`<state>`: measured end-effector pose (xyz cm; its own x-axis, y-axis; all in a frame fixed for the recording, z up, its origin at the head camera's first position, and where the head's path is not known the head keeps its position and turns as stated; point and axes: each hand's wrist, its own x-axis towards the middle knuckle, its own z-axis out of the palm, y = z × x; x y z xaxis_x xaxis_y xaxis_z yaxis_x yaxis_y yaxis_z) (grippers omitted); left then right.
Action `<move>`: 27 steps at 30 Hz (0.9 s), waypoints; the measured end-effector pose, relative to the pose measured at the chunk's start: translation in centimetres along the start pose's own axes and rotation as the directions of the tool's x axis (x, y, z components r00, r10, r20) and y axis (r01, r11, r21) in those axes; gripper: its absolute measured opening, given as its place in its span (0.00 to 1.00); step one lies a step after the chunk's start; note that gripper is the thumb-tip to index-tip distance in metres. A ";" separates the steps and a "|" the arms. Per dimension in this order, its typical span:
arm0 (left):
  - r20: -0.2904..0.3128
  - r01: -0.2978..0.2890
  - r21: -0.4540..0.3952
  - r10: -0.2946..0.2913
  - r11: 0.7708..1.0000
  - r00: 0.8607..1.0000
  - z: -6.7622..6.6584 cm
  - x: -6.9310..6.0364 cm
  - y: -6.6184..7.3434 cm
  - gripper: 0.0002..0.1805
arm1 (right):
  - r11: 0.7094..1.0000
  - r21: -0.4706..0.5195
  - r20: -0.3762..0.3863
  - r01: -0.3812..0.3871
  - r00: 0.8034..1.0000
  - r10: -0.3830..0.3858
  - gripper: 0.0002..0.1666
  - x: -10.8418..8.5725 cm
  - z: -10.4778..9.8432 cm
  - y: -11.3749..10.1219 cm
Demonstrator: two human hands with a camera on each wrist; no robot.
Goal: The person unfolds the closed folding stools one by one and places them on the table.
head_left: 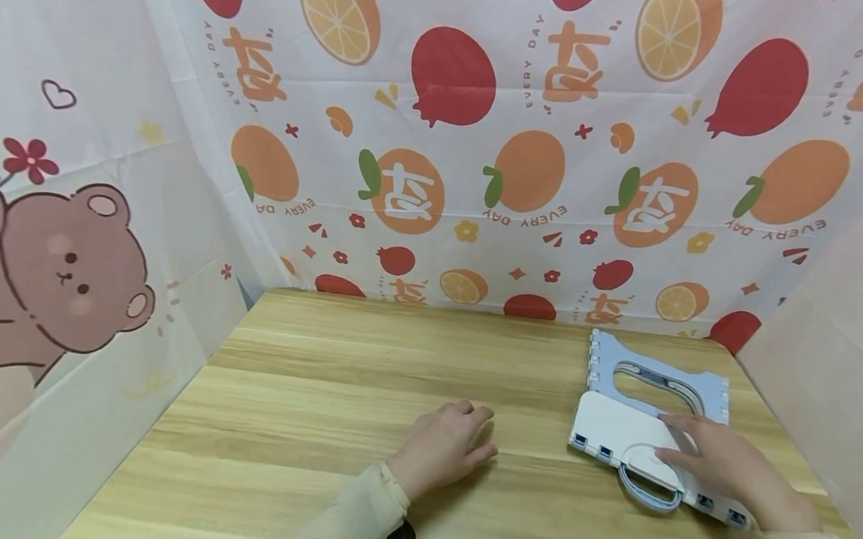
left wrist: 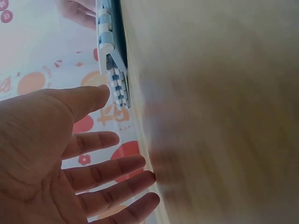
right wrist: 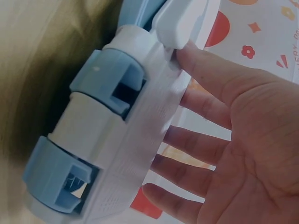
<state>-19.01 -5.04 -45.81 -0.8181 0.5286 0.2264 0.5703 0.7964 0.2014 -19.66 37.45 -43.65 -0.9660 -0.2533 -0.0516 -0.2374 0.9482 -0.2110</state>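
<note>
A folding step stool in white and light blue plastic (head_left: 614, 421) lies partly unfolded at the right of the table. Its light blue leg frame (head_left: 649, 364) with an oval opening extends toward the back, and a blue carry handle (head_left: 646, 502) loops out in front. My right hand (head_left: 732, 468) rests on the white panel with fingers extended. The right wrist view shows its thumb (right wrist: 205, 60) at a white tab beside the blue hinges (right wrist: 107, 79). My left hand (head_left: 442, 449) is over the table, left of the stool and apart from it, with fingers spread and holding nothing.
The wood-grain table (head_left: 307, 409) extends to the left and behind the hands. A fruit-patterned curtain (head_left: 451, 181) hangs along the back edge. A bear-printed sheet (head_left: 72, 275) borders the left side, and a pale sheet (head_left: 831, 339) the right.
</note>
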 end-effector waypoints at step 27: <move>0.031 0.002 -0.022 -0.001 1.000 1.000 0.5 0.3 -0.6 0.28 | 0.999 -0.034 -0.037 -0.019 0.999 0.018 0.42 0.1 0.4 -1.1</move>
<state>-19.58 -5.22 -46.30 -0.8208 0.5363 0.1969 0.5701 0.7908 0.2228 -19.40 36.28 -43.84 -0.9733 -0.2289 -0.0189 -0.2221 0.9589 -0.1764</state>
